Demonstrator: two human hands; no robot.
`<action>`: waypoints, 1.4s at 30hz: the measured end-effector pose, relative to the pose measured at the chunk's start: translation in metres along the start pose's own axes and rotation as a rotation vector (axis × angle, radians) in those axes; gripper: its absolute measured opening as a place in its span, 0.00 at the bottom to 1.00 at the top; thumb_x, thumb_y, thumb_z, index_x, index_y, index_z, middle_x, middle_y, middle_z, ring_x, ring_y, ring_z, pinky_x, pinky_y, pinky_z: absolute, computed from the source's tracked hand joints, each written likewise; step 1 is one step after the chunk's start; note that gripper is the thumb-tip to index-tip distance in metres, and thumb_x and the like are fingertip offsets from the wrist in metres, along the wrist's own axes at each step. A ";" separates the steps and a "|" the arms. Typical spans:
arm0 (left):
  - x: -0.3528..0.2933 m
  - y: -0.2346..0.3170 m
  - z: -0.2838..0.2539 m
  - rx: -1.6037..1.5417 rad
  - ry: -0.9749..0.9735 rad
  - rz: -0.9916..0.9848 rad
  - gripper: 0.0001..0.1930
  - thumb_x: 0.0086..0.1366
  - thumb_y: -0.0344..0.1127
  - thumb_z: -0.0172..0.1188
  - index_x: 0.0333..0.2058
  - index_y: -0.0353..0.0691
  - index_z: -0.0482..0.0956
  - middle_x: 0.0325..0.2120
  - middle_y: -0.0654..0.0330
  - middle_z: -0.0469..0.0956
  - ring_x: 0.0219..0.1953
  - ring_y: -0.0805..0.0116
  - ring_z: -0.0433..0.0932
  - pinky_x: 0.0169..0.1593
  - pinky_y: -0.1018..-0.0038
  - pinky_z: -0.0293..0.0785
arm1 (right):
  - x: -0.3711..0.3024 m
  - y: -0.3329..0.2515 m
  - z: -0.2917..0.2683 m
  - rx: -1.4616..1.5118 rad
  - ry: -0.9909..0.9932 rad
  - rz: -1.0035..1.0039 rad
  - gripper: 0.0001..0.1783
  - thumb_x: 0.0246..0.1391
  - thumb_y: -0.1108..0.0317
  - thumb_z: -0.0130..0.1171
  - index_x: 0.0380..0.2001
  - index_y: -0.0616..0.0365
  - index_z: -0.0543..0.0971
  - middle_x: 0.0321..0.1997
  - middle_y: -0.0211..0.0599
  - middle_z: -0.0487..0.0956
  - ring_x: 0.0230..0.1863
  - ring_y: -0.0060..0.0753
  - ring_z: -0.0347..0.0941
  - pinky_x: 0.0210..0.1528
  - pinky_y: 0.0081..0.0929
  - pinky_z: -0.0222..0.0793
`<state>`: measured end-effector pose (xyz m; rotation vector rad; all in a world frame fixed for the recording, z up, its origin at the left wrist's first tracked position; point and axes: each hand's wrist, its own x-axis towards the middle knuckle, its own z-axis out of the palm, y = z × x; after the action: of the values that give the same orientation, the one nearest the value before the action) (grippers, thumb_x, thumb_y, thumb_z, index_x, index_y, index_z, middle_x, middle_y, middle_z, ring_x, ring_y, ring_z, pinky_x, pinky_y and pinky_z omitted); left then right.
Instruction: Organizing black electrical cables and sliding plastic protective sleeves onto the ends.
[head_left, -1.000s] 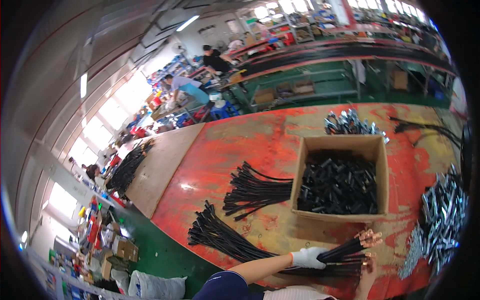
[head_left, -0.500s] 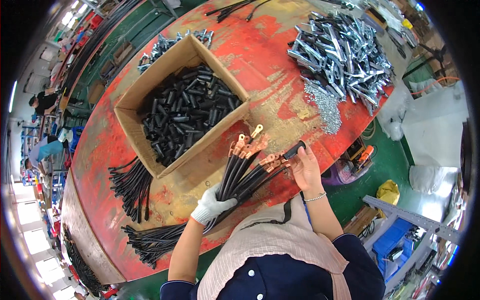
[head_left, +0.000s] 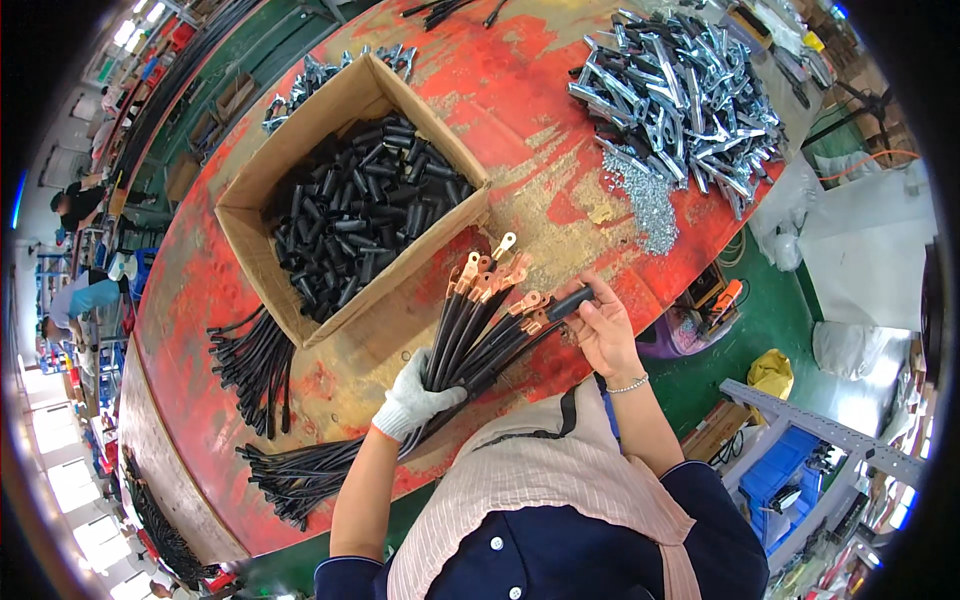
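At lower centre, the gloved left hand (head_left: 412, 394) clasps cables (head_left: 458, 342), apparently so copper lugs (head_left: 484, 281) fan near the right hand (head_left: 606, 338), pinching a black sleeve (head_left: 570, 303).

A fanned bundle of long, round, black-sheathed cables (head_left: 455, 335), tipped with ringed copper-coloured metal lugs (head_left: 484, 283), lies in the white-gloved left hand (head_left: 414, 394), lugs pointing away from the body. A short black cylindrical sleeve (head_left: 569, 303) slants from the right hand's (head_left: 607, 338) fingertips to the rightmost lugs, any overlap unclear
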<state>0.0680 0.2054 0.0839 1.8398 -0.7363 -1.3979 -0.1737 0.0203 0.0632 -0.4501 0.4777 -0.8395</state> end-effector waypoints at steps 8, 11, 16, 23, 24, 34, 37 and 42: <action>0.006 -0.015 0.004 0.002 0.073 0.000 0.36 0.42 0.39 0.75 0.49 0.34 0.67 0.41 0.55 0.76 0.43 0.69 0.74 0.50 0.75 0.70 | -0.004 -0.002 0.000 -0.357 0.071 -0.127 0.18 0.52 0.81 0.59 0.47 0.64 0.71 0.47 0.43 0.77 0.49 0.37 0.75 0.53 0.34 0.73; 0.008 -0.016 0.003 0.016 0.086 -0.001 0.37 0.42 0.39 0.75 0.50 0.34 0.67 0.41 0.55 0.76 0.43 0.68 0.74 0.50 0.74 0.70 | -0.005 -0.005 0.002 -0.426 0.114 -0.076 0.17 0.51 0.82 0.60 0.45 0.64 0.71 0.46 0.43 0.77 0.48 0.34 0.75 0.51 0.32 0.74; 0.007 -0.019 0.003 0.007 0.064 0.066 0.38 0.42 0.40 0.75 0.51 0.33 0.66 0.41 0.55 0.76 0.43 0.68 0.75 0.50 0.74 0.71 | -0.004 -0.009 0.015 -0.270 -0.008 0.157 0.16 0.52 0.80 0.61 0.44 0.64 0.72 0.45 0.41 0.78 0.47 0.32 0.76 0.50 0.30 0.75; -0.001 0.009 0.006 0.155 0.103 -0.017 0.39 0.43 0.40 0.74 0.52 0.32 0.66 0.41 0.53 0.76 0.43 0.66 0.76 0.50 0.72 0.72 | -0.001 0.034 0.009 -0.545 -0.015 0.131 0.20 0.48 0.81 0.64 0.45 0.61 0.73 0.45 0.35 0.77 0.44 0.26 0.74 0.47 0.26 0.72; -0.003 0.011 0.004 0.175 0.110 -0.042 0.39 0.43 0.41 0.74 0.52 0.32 0.66 0.41 0.52 0.76 0.43 0.66 0.76 0.50 0.72 0.72 | -0.008 0.039 0.026 -0.607 0.035 0.233 0.20 0.45 0.80 0.67 0.43 0.60 0.73 0.42 0.33 0.77 0.41 0.23 0.74 0.44 0.23 0.71; 0.033 -0.024 0.010 0.385 0.360 0.074 0.27 0.54 0.43 0.63 0.52 0.42 0.70 0.37 0.46 0.79 0.41 0.50 0.80 0.46 0.60 0.75 | -0.007 0.083 0.040 -1.686 -0.959 0.746 0.19 0.53 0.54 0.64 0.41 0.59 0.80 0.33 0.35 0.83 0.34 0.25 0.80 0.38 0.26 0.75; 0.043 -0.032 0.028 0.546 0.356 -0.016 0.22 0.57 0.47 0.57 0.49 0.48 0.72 0.37 0.48 0.80 0.39 0.47 0.79 0.42 0.55 0.75 | 0.041 0.017 0.115 -1.120 -0.833 0.892 0.16 0.58 0.58 0.60 0.42 0.58 0.80 0.35 0.35 0.83 0.34 0.24 0.79 0.38 0.23 0.74; 0.061 -0.041 0.042 0.664 0.257 -0.028 0.23 0.56 0.44 0.60 0.51 0.49 0.70 0.35 0.53 0.80 0.38 0.53 0.80 0.41 0.59 0.76 | 0.181 0.032 0.160 -1.566 -0.716 -0.121 0.13 0.56 0.64 0.58 0.41 0.61 0.80 0.41 0.42 0.81 0.43 0.38 0.78 0.45 0.29 0.72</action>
<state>0.0445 0.1737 0.0088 2.4802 -1.1297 -0.9577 0.0397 -0.0733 0.1348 -2.1425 0.3461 -0.2003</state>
